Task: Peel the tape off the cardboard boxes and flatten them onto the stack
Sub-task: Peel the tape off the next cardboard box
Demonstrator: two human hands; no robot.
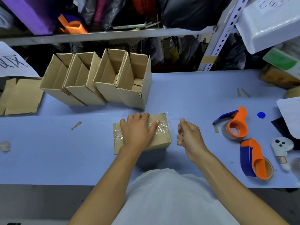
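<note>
Two bare forearms are reaching out over the blue desk (48, 151). Left hand (138, 132) is lying flat, fingers straight, pressing down on the taped cardboard box (162, 140) at the desk's middle. Right hand (189, 137) is hovering just right of it, fingers curled; whether they are pinching the clear tape (163, 127) cannot be told. Open boxes (97, 82) are standing behind.

Two orange-and-blue tape dispensers (236, 123) (254, 159) lie at the right of the blue worktop (194, 95), near a white controller (281, 151) and a blue disc (261, 115). A third dispenser (72, 25) sits on the shelf (113, 35) behind.
</note>
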